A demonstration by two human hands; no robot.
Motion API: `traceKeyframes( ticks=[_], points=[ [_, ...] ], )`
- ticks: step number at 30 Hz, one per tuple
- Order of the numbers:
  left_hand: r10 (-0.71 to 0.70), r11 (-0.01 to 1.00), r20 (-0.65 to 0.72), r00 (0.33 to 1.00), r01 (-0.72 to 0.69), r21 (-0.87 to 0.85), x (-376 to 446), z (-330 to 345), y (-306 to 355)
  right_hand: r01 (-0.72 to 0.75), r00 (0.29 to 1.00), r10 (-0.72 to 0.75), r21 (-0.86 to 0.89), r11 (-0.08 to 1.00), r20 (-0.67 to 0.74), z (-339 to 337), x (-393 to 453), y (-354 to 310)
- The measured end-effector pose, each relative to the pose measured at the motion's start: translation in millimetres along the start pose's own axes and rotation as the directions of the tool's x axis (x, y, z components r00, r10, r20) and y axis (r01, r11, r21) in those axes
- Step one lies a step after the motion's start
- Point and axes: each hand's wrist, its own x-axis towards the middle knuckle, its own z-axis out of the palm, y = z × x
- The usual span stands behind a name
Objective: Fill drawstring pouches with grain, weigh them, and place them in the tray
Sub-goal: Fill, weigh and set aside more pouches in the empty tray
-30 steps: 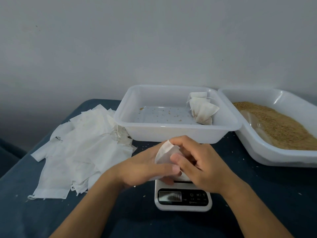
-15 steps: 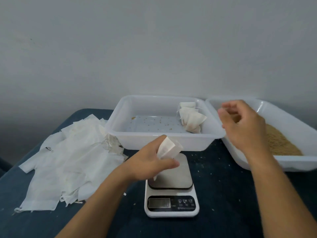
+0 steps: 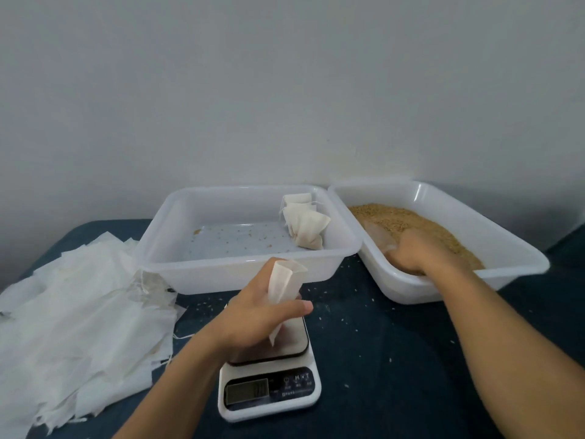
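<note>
My left hand (image 3: 253, 315) grips an empty white drawstring pouch (image 3: 281, 286) upright, mouth up, just above the platform of the white kitchen scale (image 3: 269, 388). My right hand (image 3: 418, 256) is blurred and reaches down into the grain tray (image 3: 493, 229), which is filled with brown grain (image 3: 411, 220). Its fingers curl over the near end of a clear scoop (image 3: 375, 234) lying in the grain. The white middle tray (image 3: 240, 274) holds two or three filled pouches (image 3: 304, 228) in its far right corner and some loose grains.
A heap of empty white pouches (image 3: 76, 315) covers the left of the dark blue table (image 3: 395, 359). Spilled grains dot the cloth around the scale. A plain grey wall rises right behind the trays.
My right hand left the pouch, swung right over the grain tray and dropped into the grain at the scoop. My left hand kept the pouch above the scale.
</note>
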Motion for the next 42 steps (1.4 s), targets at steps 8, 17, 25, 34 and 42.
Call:
traceKeyframes(
  ticks=[8, 17, 25, 34, 42],
  points=[
    [-0.012, 1.000, -0.108, 0.994, 0.012, 0.002, -8, 1, -1, -0.083, 0.993, 0.071, -0.130, 0.988, -0.096, -42, 12, 22],
    [-0.040, 0.998, -0.089, 0.995, 0.036, -0.050, -14, 9, 0, -0.072, 0.992, 0.060, -0.107, 0.992, -0.111, -37, 30, 4],
    [-0.010, 0.991, -0.167, 0.986, -0.013, -0.131, -17, 5, 2, -0.083, 0.982, 0.083, 0.009, 0.997, -0.167, -20, 24, 4],
    [-0.040, 0.946, -0.206, 0.978, -0.029, -0.323, -25, -1, 0, -0.103, 0.961, 0.149, 0.200, 0.974, -0.232, -13, 4, 14],
    [0.041, 0.995, -0.330, 0.943, -0.068, -0.073, -28, -27, -11, 0.229, 0.878, -0.022, 0.379, 0.897, -0.479, -19, -30, -5]
  ],
)
